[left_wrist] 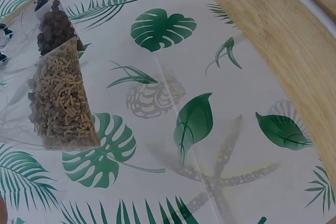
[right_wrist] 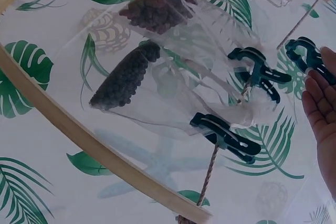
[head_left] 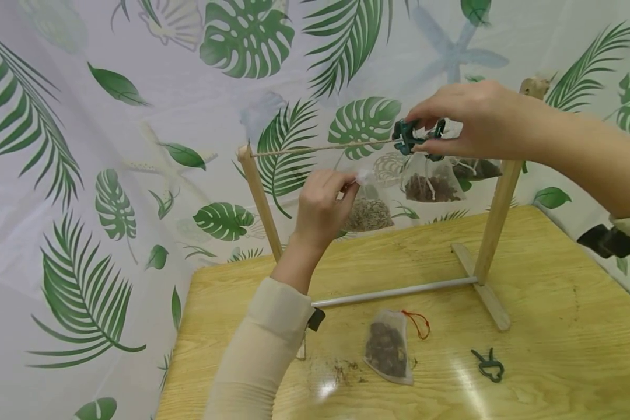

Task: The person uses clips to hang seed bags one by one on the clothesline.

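My left hand (head_left: 322,204) pinches the gathered top of a sheer mesh bag (head_left: 368,214) below the rope (head_left: 315,150). Pale brown, pellet-like bits fill this bag (left_wrist: 65,100) in the left wrist view. At the rope, my right hand (head_left: 472,119) holds a dark green spring clip (head_left: 406,137) between thumb and fingers; the right wrist view shows this clip (right_wrist: 304,56) beside the rope. Two more mesh bags with dark contents, one reddish brown (head_left: 431,186) and one darker (right_wrist: 126,77), hang from the rope by green clips (right_wrist: 260,74).
A wooden frame, its right post (head_left: 496,221) and left post (head_left: 262,204) joined by a white rod (head_left: 399,291), stands on the table (head_left: 556,291). Nearer lie a filled mesh bag (head_left: 388,347) with a red cord and a loose green clip (head_left: 489,366). Crumbs (head_left: 346,370) are scattered nearby.
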### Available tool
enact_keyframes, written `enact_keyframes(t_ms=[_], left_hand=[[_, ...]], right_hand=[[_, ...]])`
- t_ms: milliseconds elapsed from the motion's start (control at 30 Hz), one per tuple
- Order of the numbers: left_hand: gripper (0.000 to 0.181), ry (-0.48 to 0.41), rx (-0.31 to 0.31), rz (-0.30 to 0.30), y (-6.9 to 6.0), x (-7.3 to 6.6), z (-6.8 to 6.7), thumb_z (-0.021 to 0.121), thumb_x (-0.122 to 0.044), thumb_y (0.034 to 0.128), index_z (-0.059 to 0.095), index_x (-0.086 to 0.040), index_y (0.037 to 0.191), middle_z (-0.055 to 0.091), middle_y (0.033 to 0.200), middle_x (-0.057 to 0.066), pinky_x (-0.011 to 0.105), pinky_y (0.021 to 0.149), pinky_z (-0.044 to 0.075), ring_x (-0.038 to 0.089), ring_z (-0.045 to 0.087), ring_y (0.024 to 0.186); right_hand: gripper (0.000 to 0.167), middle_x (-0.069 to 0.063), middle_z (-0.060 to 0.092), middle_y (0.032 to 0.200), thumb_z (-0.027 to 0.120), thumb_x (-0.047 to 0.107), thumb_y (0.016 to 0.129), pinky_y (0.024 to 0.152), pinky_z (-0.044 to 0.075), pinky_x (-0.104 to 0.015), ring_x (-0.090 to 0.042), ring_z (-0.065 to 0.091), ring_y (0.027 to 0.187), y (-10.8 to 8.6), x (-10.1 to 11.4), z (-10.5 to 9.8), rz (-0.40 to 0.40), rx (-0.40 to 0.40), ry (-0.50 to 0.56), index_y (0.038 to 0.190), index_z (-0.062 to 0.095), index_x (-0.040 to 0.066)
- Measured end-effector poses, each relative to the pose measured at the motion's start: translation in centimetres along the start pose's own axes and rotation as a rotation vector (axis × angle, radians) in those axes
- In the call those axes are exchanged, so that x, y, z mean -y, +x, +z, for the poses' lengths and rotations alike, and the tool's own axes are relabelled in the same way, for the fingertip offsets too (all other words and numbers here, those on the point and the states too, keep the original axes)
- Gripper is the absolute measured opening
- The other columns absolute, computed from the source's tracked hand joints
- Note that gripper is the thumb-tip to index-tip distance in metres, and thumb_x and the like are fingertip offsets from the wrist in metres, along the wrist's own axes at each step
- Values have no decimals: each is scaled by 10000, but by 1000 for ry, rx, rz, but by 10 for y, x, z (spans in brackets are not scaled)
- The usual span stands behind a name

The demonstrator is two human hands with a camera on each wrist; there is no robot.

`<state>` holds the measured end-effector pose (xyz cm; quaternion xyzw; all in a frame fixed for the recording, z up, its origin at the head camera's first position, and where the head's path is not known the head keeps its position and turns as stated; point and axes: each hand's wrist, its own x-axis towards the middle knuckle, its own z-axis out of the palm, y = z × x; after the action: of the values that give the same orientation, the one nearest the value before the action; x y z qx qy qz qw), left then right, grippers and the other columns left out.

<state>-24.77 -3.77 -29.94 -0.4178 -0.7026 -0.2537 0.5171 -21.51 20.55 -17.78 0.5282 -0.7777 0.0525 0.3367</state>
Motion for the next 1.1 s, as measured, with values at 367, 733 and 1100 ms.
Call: enact_keyframes(t_ms=[367, 733, 1100], left_hand=[[70, 8, -22, -52, 15, 3, 11, 687, -57, 855, 689, -17, 797, 666, 707, 68, 260, 690, 505, 177, 625, 662], [120, -43, -39, -114, 28, 1, 18, 636, -79, 900, 697, -2, 832, 686, 760, 87, 256, 699, 491, 190, 633, 697], [25, -110, -157, -187, 26, 2, 28, 689, -1, 833, 694, 10, 811, 676, 733, 94, 223, 708, 495, 210, 628, 683]], right_hand=[[332, -80, 695, 719, 627, 334, 901, 470, 430, -213, -162, 590, 492, 8, -21, 3, 102, 45, 91, 909, 689, 8], [111, -22, 733, 833, 689, 132, 865, 541, 454, -204, -96, 651, 651, 24, -21, 9, 411, 304, 219, 963, 706, 84], [138, -28, 733, 858, 653, 181, 900, 582, 464, -191, -15, 629, 671, 25, -22, 18, 535, 312, 319, 977, 696, 75]])
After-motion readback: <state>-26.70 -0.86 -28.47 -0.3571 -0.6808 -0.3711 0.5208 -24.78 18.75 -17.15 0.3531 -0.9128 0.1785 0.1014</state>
